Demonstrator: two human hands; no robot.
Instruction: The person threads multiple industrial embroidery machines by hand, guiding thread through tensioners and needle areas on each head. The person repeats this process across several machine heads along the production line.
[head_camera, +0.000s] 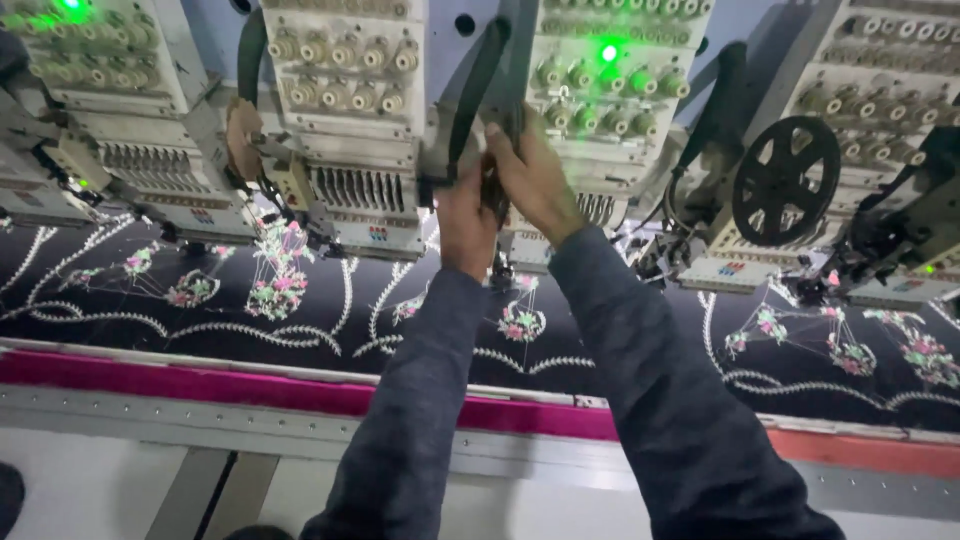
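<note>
The dark sequin reel (492, 190) hung upright at the side of the embroidery head (600, 110), mostly hidden, just above the black embroidered fabric (600, 330). A black belt-like strap (475, 85) arched up from it, slanting across the cream front of the neighbouring head (350, 120).

Both my arms reach up and forward, sleeved in dark grey to the wrists, and they converge so that my hands meet close together at the top. My left hand (466, 222) is raised with its back toward me, fingers curled forward and hidden from my view. My right hand (533, 178) sits just above and beside it, touching it, wrist bent, fingers bunched and curled inward with the thumb pressed near the top. Whether either grip is closed on anything I cannot tell.
</note>
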